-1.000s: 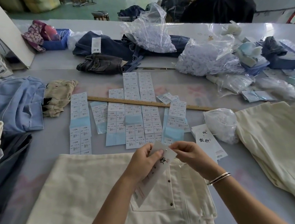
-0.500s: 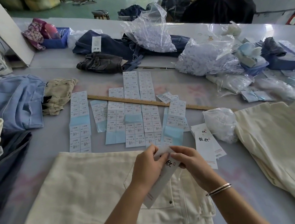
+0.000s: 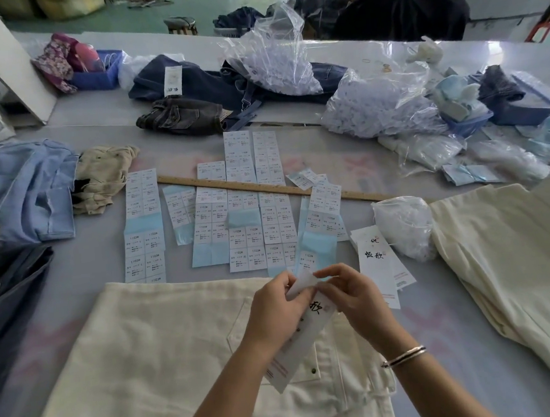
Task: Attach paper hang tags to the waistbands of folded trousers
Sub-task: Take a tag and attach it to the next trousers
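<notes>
Already a tag [image 3: 173,81] shows on dark jeans at the far left, so some tagging looks done; cream trousers [image 3: 167,360] in front remain untagged, and another cream pair [image 3: 517,253] waits at right. Over the near pair's waistband area, the left hand [image 3: 272,311] pinches the upper end of a paper hang tag [image 3: 306,335] and the right hand [image 3: 354,297] pinches its bent top edge. More tags [image 3: 379,262] lie on the worktop [image 3: 346,165] just beyond the right hand.

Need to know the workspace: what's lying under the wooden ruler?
The wooden ruler lies across several label sheets on the grey table. Whatever print sits directly beneath the ruler is covered.
</notes>
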Demonstrator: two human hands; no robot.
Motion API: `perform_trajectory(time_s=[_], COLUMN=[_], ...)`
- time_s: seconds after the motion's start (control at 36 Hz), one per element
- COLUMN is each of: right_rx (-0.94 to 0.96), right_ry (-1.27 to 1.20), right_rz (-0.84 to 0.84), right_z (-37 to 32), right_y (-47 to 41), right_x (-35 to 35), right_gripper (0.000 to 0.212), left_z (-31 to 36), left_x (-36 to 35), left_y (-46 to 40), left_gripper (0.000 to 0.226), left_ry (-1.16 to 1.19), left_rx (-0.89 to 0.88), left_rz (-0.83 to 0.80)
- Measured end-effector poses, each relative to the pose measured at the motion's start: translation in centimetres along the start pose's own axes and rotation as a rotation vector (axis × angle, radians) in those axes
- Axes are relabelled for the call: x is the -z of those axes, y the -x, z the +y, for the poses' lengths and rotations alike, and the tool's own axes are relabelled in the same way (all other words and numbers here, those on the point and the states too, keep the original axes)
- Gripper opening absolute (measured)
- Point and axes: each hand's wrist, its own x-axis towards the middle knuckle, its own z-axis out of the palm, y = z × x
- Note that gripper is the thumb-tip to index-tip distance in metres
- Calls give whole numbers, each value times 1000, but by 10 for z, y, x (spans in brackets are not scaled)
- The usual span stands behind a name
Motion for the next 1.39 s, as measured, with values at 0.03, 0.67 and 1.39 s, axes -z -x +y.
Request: perform_trajectory(time_s=[0.03, 0.67, 1.39], right_rx=[-12, -273, -523], right_ry=[-2, -395, -84], right_rz=[11, 262, 319], right_z=[2, 45, 60], right_y=[0, 7, 2], right_x=[0, 37, 16], right_gripper=[12, 13, 19], left_z=[-1, -43, -27], left_x=[-1, -69, -71], left_y=[1, 2, -80], left_gripper=[21, 14, 14], left_ry=[-4, 45, -251], left_rx=[2, 235, 19], left_rz=[-5, -399, -246])
